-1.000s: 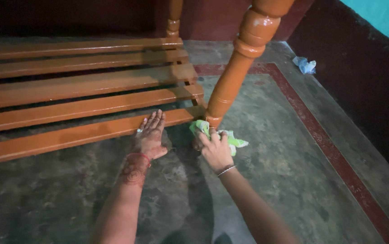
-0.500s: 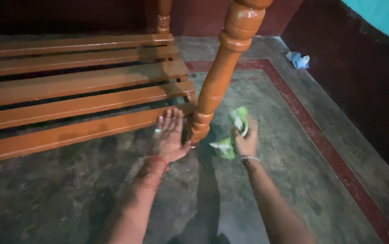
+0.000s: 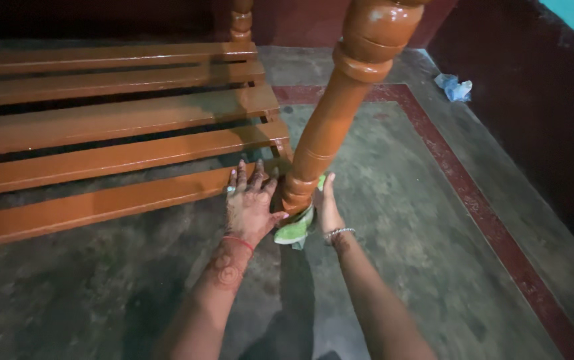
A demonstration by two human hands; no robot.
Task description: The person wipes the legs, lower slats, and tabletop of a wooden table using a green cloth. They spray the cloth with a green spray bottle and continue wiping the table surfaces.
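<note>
A: Starting nearest the camera. What are the hands doing?

B: Both forearms are reaching forward over the grey floor. The left hand is lying flat, fingers spread, palm down on the floor with fingertips touching the edge of the nearest orange slat. A red thread is sitting on that wrist.

A: And the right?

B: The right hand is pressing a green-and-white cloth against the foot of the turned wooden leg. Fingers are lying together, pointing up along the leg's right side. The cloth is wrapping round the base of the leg, bunching out between the two hands near the floor. A beaded bracelet is showing on that wrist.

A: Is the leg upright?

B: It is appearing tilted in this view, leaning right toward the top. Glossy orange-brown, with ringed mouldings.

A: Further out?

B: Five orange slats are running left from the leg, low over the floor. A second turned leg is standing at their far end. A red border stripe is running along the floor on the right. A crumpled pale blue scrap is lying far right by the dark wall.
</note>
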